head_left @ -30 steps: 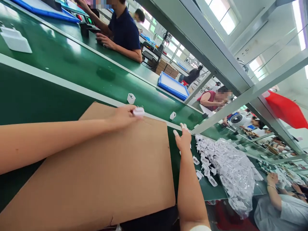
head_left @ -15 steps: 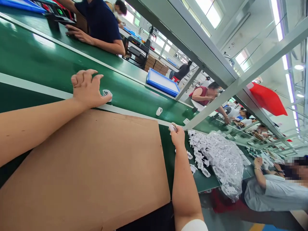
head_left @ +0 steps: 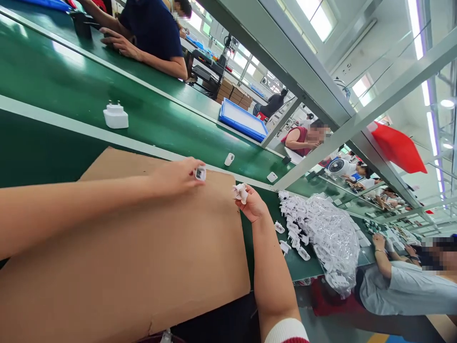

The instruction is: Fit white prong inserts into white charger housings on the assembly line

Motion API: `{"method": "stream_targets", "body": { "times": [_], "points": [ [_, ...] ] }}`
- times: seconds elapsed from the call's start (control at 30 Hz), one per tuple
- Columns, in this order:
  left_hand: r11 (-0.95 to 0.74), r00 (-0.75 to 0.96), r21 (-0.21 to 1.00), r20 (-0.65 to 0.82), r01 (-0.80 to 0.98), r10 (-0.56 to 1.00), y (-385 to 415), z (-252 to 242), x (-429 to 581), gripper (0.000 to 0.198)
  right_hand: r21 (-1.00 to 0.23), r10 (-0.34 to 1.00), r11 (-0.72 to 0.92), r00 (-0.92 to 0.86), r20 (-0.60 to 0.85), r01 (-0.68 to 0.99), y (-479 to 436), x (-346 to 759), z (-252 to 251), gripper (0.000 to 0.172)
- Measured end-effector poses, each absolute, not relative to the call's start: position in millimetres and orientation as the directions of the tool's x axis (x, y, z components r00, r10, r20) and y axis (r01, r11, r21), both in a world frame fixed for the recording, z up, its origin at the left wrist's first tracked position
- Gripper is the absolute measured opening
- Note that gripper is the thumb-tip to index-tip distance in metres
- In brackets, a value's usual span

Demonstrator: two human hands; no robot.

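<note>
My left hand [head_left: 180, 174], blurred by motion, is closed on a white charger housing [head_left: 200, 173] whose open end shows a dark inside. It hangs over the far edge of a brown cardboard sheet [head_left: 171, 247]. My right hand [head_left: 254, 204] pinches a white plug cover [head_left: 240, 193] between thumb and fingers, near the cardboard's right corner. A small gap separates the two pieces. On the green belt [head_left: 157, 119], a white charger [head_left: 116, 116] stands with its two pins up. Farther right along it lie a white housing [head_left: 229, 159] and another white piece [head_left: 272, 177].
Right of my right forearm are loose white plug covers [head_left: 294, 236] and a clear plastic bag [head_left: 332, 233] full of them. A grey metal post [head_left: 307, 162] slants across the belt side. Beyond the belt sit a blue tray [head_left: 243, 121] and a co-worker's hand [head_left: 121, 44].
My left hand has left the belt, moving right with the housing in it. The right hand has come left with the plug cover. The upright charger now shows; the belt pieces shifted left.
</note>
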State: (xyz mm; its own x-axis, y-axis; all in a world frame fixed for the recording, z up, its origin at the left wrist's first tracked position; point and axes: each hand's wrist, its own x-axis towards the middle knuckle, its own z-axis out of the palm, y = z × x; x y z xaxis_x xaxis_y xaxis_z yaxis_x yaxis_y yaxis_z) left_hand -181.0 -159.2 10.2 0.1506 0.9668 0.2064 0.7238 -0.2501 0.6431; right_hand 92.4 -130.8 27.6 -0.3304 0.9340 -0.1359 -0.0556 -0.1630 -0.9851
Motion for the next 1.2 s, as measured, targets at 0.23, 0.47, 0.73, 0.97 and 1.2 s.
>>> {"method": "stream_targets", "body": {
  "times": [0.23,0.47,0.73,0.97,1.2],
  "points": [
    [-0.263,0.246,0.820,0.154,0.509,0.957,-194,-13,-139,0.068,-0.995,0.951,-0.099,-0.292,-0.104,0.033,-143,77,21,0.047],
    [-0.252,0.359,0.902,0.119,0.351,0.926,-188,-16,-149,0.048,-0.966,0.967,0.146,-0.237,0.094,0.211,-152,63,16,0.040],
    [-0.235,0.310,0.894,0.116,0.381,0.944,-186,-20,-149,0.044,-0.692,0.839,0.529,-0.424,0.340,0.492,-162,61,12,0.023],
    [-0.231,0.313,0.891,0.108,0.391,0.944,-185,-20,-150,0.042,-0.645,0.838,0.540,-0.417,0.352,0.541,-161,55,14,0.021],
    [-0.234,0.307,0.895,0.116,0.379,0.945,-185,-22,-150,0.043,-0.939,0.935,0.254,-0.309,0.176,0.233,-159,59,21,0.037]
  ]
}}
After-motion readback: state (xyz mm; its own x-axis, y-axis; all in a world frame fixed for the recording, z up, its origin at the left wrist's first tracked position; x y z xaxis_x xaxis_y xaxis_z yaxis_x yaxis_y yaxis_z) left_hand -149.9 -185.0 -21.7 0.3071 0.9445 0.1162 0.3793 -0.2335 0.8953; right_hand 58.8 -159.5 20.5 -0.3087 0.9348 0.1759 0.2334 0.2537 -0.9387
